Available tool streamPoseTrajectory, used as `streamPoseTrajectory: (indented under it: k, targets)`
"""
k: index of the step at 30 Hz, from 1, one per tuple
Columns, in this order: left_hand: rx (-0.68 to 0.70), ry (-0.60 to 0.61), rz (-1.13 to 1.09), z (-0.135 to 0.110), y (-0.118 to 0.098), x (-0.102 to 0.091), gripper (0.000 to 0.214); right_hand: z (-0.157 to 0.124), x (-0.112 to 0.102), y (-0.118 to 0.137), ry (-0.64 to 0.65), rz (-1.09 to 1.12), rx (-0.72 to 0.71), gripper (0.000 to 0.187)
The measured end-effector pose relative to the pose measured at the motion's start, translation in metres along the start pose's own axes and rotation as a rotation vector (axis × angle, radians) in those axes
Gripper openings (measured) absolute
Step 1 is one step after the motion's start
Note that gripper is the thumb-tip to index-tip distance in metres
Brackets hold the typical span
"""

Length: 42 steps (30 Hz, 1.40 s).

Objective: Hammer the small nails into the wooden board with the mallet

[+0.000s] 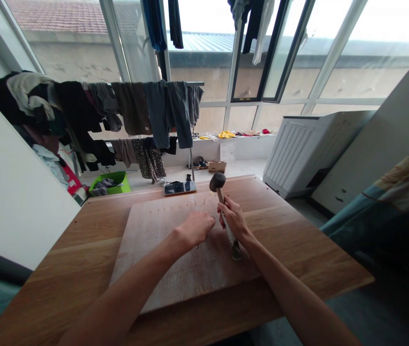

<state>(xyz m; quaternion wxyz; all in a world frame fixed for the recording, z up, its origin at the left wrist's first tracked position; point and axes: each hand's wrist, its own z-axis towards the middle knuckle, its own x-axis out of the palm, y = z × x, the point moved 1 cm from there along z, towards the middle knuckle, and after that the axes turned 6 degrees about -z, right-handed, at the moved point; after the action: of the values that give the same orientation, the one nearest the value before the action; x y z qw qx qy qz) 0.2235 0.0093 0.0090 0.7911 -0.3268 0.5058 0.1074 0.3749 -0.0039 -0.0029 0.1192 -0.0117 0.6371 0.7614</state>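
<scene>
My right hand (236, 220) is wrapped round the handle of a mallet (218, 181) with a black head, held upright above the right part of a pale wooden board (143, 245). Over the middle of the same board is my left hand (195, 228), fingers curled closed; whatever they hold, if anything, is hidden. The thin tip of something like a nail shows just below that hand. Beyond it, thin nails (204, 201) stand up from the board. A row of small dark dots, nail heads or holes, runs along the board's far left part.
The board lies on a brown wooden table (298, 240). A phone (180, 188) rests at the table's far edge. Behind are a rack of hanging clothes (132, 108), a green basket (121, 181) and a small cardboard box (217, 166). A white ribbed cabinet-like unit (298, 149) stands at right.
</scene>
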Motion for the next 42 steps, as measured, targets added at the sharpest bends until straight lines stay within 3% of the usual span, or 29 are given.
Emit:
streamPoseTrajectory:
  k: [5, 8, 11, 15, 23, 29, 34, 38, 42]
  targets:
    - [-0.019, -0.033, -0.064, 0.009, 0.017, -0.019, 0.013, 0.0, 0.0, -0.002, 0.014, -0.013, 0.006, 0.019]
    - [-0.104, -0.235, -0.212, 0.012, 0.049, -0.03, 0.012, 0.0, -0.001, -0.004, 0.007, -0.013, 0.024, 0.02]
    - [-0.284, -0.473, -0.385, 0.003, 0.085, -0.028, 0.01, 0.0, -0.001, -0.005, 0.007, -0.006, 0.032, 0.019]
    - [-0.363, -0.611, -0.478, -0.012, 0.109, -0.014, 0.011, 0.0, 0.0, -0.004, 0.006, 0.012, 0.011, 0.02]
    - [-0.31, -0.599, -0.389, -0.009, 0.107, -0.005, 0.012, 0.002, 0.005, 0.017, 0.06, 0.072, -0.038, 0.02]
    - [-0.268, -0.637, -0.227, -0.012, 0.103, -0.002, 0.016, 0.005, 0.027, 0.036, 0.142, 0.097, -0.023, 0.019]
    - [-0.263, -0.629, -0.19, -0.012, 0.1, 0.0, 0.016, -0.004, 0.045, 0.029, 0.135, 0.043, -0.029, 0.015]
    - [-0.275, -0.578, -0.187, -0.011, 0.102, 0.002, 0.019, -0.01, 0.044, 0.016, 0.122, -0.029, -0.023, 0.013]
    - [-0.313, -0.593, -0.262, -0.011, 0.105, 0.002, 0.027, -0.013, 0.042, 0.014, 0.191, -0.006, -0.023, 0.012]
